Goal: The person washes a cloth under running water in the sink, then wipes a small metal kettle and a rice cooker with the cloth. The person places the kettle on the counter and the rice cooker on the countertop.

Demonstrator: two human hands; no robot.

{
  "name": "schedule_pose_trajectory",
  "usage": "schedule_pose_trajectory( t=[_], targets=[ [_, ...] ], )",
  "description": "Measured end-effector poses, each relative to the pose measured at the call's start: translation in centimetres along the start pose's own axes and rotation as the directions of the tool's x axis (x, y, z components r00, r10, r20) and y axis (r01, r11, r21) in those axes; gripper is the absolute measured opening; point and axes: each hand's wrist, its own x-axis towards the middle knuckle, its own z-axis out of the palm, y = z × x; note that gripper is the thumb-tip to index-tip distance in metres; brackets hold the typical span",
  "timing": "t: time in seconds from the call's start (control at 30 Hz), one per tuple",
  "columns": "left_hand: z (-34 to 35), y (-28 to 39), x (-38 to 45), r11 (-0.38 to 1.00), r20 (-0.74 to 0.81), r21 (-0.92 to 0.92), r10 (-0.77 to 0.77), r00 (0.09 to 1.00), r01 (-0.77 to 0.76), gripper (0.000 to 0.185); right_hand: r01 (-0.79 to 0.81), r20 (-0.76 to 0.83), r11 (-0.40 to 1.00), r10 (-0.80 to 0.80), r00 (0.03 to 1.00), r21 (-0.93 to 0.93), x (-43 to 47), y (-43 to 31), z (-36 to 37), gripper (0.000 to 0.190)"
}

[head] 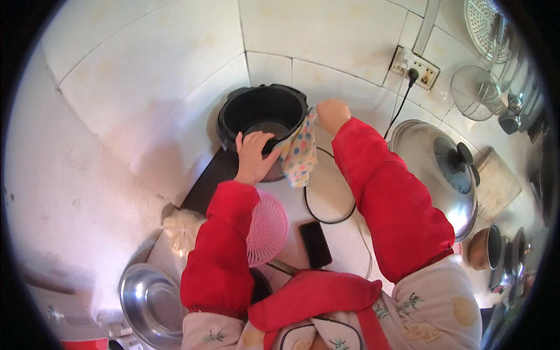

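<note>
A black pot-like vessel [262,107], probably a cooker, stands in the corner against the tiled wall. My left hand [256,155] rests over its near rim, fingers reaching into the opening and thumb against a cloth. That multicoloured dotted cloth [302,151] hangs along the vessel's right side. My right hand [333,114] is closed on the cloth's upper end, to the right of the rim; its fingertips are hidden. Whether my left hand also grips the rim or the cloth is not clear. Below my left hand lies a pink plastic basket [267,229].
A smartphone [316,244] lies beside the basket, near a looped black cable [306,205]. At right stands a large lidded metal pan [426,170]. A steel basin [153,304] is at lower left, near a plastic bag [183,229]. A plug sits in the wall socket [414,68].
</note>
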Motion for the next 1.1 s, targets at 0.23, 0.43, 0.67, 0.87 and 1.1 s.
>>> schedule_pose_trajectory(
  t=[0.23,0.43,0.67,0.87,1.1],
  targets=[
    [-0.3,1.1,0.4,1.0,-0.003,0.002,-0.023,1.0,0.023,0.034,0.043,0.069,0.996,-0.049,0.996,0.074,3.9,3.1,2.4,0.026],
    [-0.3,1.3,0.5,0.998,0.002,0.051,-0.022,1.0,0.022,0.036,0.041,0.103,0.954,-0.075,0.992,0.298,4.1,4.0,0.8,0.024],
    [-0.4,1.7,0.7,0.999,0.033,0.054,-0.008,0.999,0.006,0.039,-0.088,0.138,0.841,0.016,0.99,0.533,4.4,4.5,4.0,0.028],
    [-0.5,1.5,0.4,0.994,0.06,0.077,-0.077,0.995,0.073,0.044,-0.334,0.152,0.687,0.313,0.938,0.646,2.0,-0.1,3.5,0.031],
    [1.0,6.0,0.5,0.933,0.094,0.355,0.034,0.995,-0.066,0.047,-0.072,-0.014,0.076,0.783,0.622,0.994,-2.2,-7.4,3.6,0.036]
  ],
)
